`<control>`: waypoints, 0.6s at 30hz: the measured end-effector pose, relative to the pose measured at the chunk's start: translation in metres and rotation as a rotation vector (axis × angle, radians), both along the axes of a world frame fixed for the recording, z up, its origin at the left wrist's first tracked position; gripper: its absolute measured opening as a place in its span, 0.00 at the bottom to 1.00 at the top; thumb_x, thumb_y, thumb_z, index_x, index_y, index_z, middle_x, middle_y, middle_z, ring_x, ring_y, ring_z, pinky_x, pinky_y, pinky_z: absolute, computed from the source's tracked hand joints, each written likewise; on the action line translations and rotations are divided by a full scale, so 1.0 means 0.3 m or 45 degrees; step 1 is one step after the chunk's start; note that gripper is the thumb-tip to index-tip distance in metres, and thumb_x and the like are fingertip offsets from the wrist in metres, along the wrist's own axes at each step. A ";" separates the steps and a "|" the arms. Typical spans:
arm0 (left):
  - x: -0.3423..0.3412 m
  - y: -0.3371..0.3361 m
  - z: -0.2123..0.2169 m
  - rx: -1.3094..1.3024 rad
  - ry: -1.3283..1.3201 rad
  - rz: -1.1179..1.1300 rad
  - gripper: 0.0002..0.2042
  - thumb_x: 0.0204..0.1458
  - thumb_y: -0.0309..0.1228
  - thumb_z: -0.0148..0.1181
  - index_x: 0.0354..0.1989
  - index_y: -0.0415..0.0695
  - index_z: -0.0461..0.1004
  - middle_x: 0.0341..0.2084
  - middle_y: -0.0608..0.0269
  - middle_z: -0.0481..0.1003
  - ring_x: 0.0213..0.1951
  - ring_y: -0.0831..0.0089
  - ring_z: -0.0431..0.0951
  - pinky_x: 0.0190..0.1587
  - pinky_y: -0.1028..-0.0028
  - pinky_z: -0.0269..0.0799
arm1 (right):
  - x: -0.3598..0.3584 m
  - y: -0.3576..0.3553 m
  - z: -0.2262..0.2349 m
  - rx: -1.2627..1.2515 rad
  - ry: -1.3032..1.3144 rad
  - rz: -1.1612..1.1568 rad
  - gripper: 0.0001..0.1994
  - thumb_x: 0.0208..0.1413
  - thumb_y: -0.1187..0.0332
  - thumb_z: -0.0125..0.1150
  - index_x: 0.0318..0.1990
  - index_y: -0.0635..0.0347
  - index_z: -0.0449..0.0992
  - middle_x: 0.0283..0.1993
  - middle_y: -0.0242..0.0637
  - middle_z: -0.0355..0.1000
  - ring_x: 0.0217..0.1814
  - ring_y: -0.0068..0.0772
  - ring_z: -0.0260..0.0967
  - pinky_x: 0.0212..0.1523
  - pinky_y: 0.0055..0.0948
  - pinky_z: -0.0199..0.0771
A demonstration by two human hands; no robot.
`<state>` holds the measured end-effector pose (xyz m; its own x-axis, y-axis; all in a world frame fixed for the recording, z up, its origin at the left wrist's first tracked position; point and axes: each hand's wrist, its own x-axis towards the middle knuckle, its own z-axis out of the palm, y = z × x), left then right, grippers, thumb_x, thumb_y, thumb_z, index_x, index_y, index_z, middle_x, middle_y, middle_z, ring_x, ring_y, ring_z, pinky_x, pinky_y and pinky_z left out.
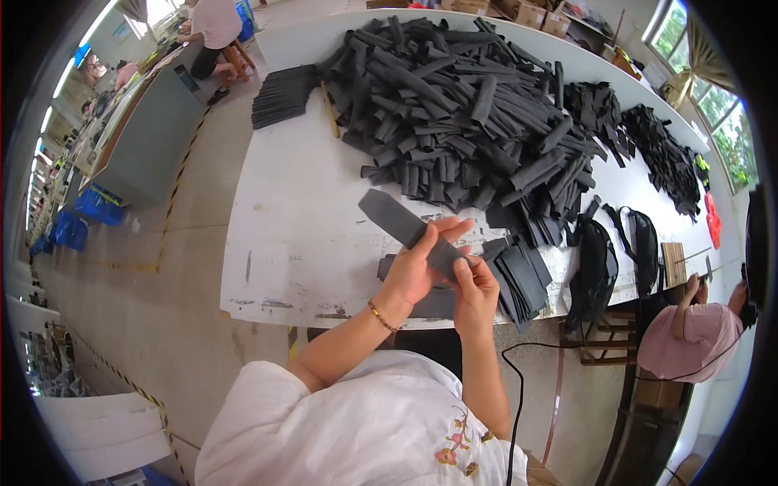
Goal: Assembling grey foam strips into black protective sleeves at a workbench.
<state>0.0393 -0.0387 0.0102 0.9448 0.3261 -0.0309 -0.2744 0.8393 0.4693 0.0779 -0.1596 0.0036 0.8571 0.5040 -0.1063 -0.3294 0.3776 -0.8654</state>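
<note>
White and scuffed, the table (284, 243) runs away from the person under a workshop's window light. Above its near edge both hands hold one flat black strip (401, 227), tilted up and to the left. The left hand (417, 263) grips it from beneath with the thumb laid over the top; the right hand (474, 283) pinches its lower end between fingertips. Just beneath the hands lies a small fanned stack (523, 275) of the same flat strips, partly overhanging the table edge. Beyond sits a big loose pile (462, 113) of black tubes and strips, and a neat bundle (279, 93) at the far left corner.

A slip looks likeliest at the right-hand pinch, where the strip could slide out and drop to the floor; the overhanging stack could also be nudged off by a forearm.

No bin or tray shows; a black bag (596, 263) stands at the right, its contents hidden. Another person (689, 332) in pink works beside it.
</note>
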 end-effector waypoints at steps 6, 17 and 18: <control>-0.053 0.129 -0.063 0.143 0.361 0.326 0.14 0.62 0.32 0.54 0.49 0.33 0.72 0.44 0.48 0.77 0.48 0.57 0.79 0.51 0.63 0.76 | 0.049 -0.056 -0.061 -0.282 -0.259 -0.142 0.06 0.58 0.71 0.65 0.36 0.66 0.78 0.29 0.25 0.72 0.29 0.14 0.64 0.34 0.14 0.65; -0.085 0.083 -0.107 0.075 0.436 0.399 0.15 0.64 0.32 0.52 0.50 0.31 0.69 0.43 0.47 0.77 0.48 0.56 0.78 0.51 0.62 0.75 | 0.035 -0.096 -0.090 -0.332 -0.042 -0.064 0.11 0.51 0.78 0.68 0.39 0.66 0.71 0.29 0.32 0.71 0.26 0.23 0.71 0.29 0.21 0.70; -0.086 0.080 -0.115 0.071 0.439 0.399 0.15 0.64 0.32 0.52 0.50 0.31 0.69 0.43 0.47 0.77 0.48 0.56 0.78 0.51 0.62 0.75 | 0.037 -0.100 -0.091 -0.336 -0.040 -0.064 0.11 0.51 0.78 0.68 0.39 0.66 0.71 0.29 0.32 0.71 0.26 0.23 0.71 0.29 0.21 0.70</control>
<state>0.0135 -0.0147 -0.0242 0.7383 0.6040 -0.3001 -0.3305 0.7119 0.6197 0.0889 -0.1896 -0.0237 0.8852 0.4195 -0.2012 -0.2874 0.1529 -0.9455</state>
